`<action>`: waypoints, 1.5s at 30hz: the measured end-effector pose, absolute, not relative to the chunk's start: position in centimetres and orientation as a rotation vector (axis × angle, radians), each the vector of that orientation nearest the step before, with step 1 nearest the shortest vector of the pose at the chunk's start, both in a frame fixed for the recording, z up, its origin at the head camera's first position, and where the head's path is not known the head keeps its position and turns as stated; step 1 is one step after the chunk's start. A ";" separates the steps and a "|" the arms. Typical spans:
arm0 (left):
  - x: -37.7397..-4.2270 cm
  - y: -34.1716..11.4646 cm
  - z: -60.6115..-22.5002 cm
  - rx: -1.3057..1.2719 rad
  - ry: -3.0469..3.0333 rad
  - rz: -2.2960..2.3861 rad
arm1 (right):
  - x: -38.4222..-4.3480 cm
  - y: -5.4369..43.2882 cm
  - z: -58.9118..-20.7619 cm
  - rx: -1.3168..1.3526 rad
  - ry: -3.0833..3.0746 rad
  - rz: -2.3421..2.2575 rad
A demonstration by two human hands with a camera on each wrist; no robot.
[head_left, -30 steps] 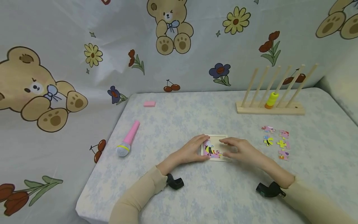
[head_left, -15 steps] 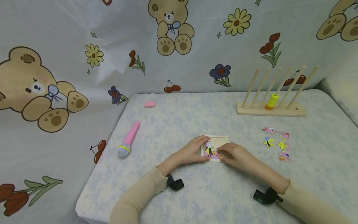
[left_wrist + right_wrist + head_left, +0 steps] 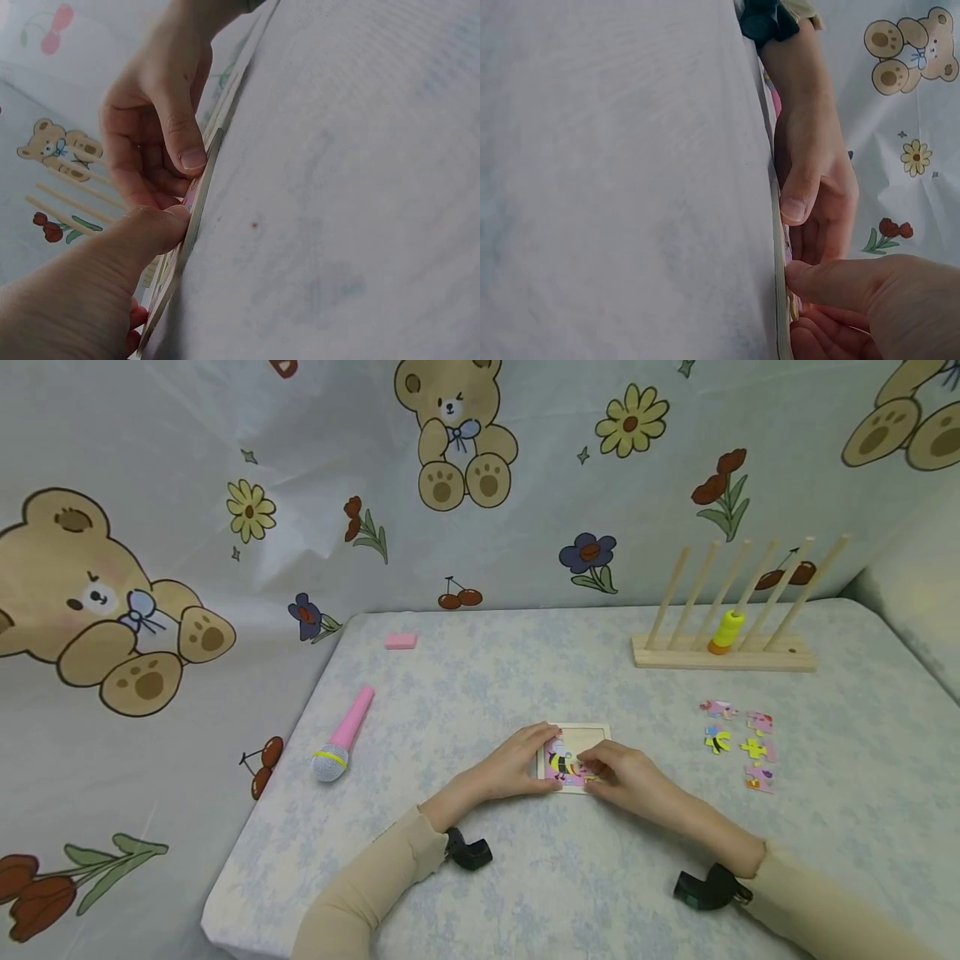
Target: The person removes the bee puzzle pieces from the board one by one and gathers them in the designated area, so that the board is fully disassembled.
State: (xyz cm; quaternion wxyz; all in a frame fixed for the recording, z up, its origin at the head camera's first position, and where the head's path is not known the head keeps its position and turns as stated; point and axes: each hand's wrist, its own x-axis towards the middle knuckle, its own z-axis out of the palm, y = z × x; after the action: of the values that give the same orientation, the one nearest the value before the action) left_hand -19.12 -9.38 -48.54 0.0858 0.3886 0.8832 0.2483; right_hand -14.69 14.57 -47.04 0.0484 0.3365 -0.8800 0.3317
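A small jigsaw puzzle tray (image 3: 594, 735) with a pale wooden rim lies on the table in the head view. Joined pieces with a bee picture (image 3: 559, 763) fill its near left part; bare wood shows at the far right. My left hand (image 3: 510, 766) grips the tray's left side, thumb at the near corner and fingers at the far one. Over the near right part, my right hand (image 3: 632, 778) has its thumb and curled fingertips around a puzzle piece (image 3: 589, 772), partly covered by the fingers. In the left wrist view, the right thumb (image 3: 184, 139) comes down right at the rim.
Several loose puzzle pieces (image 3: 757, 749) lie right of the tray. Behind them stands a wooden peg rack (image 3: 690, 657) with yellow and orange beads (image 3: 726, 631) on one peg. A pink toy microphone (image 3: 347, 727) and a pink block (image 3: 401, 642) lie to the left.
My right hand has moved left and slightly down from the tray's right side onto the near right pieces, and its fingers have closed together. The left hand stays on the tray.
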 end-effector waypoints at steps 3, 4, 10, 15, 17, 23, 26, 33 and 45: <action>-19.1 -9.4 -48.6 1.155 2.634 0.743 | -14.8 14.3 -47.1 1.037 -2.666 1.023; -19.1 -9.4 -48.6 1.153 2.634 0.743 | -14.8 14.3 -47.0 1.043 -2.662 1.024; -19.0 -9.5 -48.7 1.147 2.636 0.737 | -15.1 14.0 -47.1 1.109 -2.648 1.049; -19.0 -9.6 -48.6 1.150 2.633 0.746 | -15.6 14.1 -47.1 1.194 -2.634 1.024; -19.0 -9.6 -48.7 1.155 2.634 0.748 | -15.9 14.2 -47.1 1.224 -2.631 1.006; -19.0 -9.6 -48.9 1.152 2.643 0.744 | -16.1 14.8 -46.0 1.213 -2.660 0.956; -18.9 -9.5 -48.9 1.140 2.644 0.719 | -16.1 16.3 -44.7 1.132 -2.659 0.938; -19.0 -9.4 -48.5 1.166 2.657 0.702 | -15.6 23.9 -42.7 0.911 -2.597 0.810; -18.9 -9.2 -48.4 1.141 2.650 0.722 | -13.1 29.9 -46.6 0.808 -2.640 0.674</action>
State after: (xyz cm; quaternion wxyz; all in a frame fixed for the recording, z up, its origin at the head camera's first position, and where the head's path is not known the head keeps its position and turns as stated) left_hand -18.85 -9.24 -48.39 0.0833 0.3824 0.8879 0.2420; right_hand -13.06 29.91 -46.57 0.1493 0.2810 -0.9186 0.2345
